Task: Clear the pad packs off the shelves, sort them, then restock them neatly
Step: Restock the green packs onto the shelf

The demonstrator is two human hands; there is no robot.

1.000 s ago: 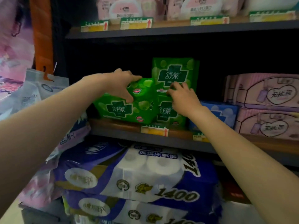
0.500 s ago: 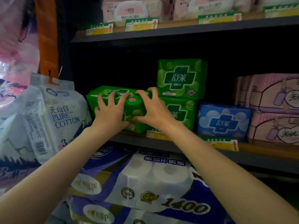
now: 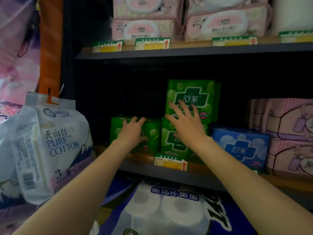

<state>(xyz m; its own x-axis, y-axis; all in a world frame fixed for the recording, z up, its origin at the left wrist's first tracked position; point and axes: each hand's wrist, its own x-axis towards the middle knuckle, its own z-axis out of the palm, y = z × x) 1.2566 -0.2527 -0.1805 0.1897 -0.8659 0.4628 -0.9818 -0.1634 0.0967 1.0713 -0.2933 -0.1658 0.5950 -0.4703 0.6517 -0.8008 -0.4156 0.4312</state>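
On the middle shelf [image 3: 140, 167] a green pad pack [image 3: 153, 133] lies at the left, close beside a second green pad pack [image 3: 170, 143]. A third green pack [image 3: 194, 92] stands upright on top of that second one. My left hand [image 3: 133, 131] presses flat against the front of the left pack, its fingertips reaching the top edge. My right hand [image 3: 185, 123] is spread with straight fingers across the front of the two stacked packs. A blue pad pack [image 3: 240, 146] lies right of the green ones.
Pink pad packs [image 3: 288, 119] are stacked at the shelf's right end. Pink wipe packs [image 3: 144, 29] fill the shelf above. Blue toilet-roll bundles [image 3: 169, 209] sit below. A white "Pure Cotton" pack [image 3: 50, 146] hangs at my left. The shelf's dark left back corner holds nothing.
The left green pack has gone from tilted in both hands to lying on the shelf beside the stack. My right hand left it and moved right onto the stacked packs.
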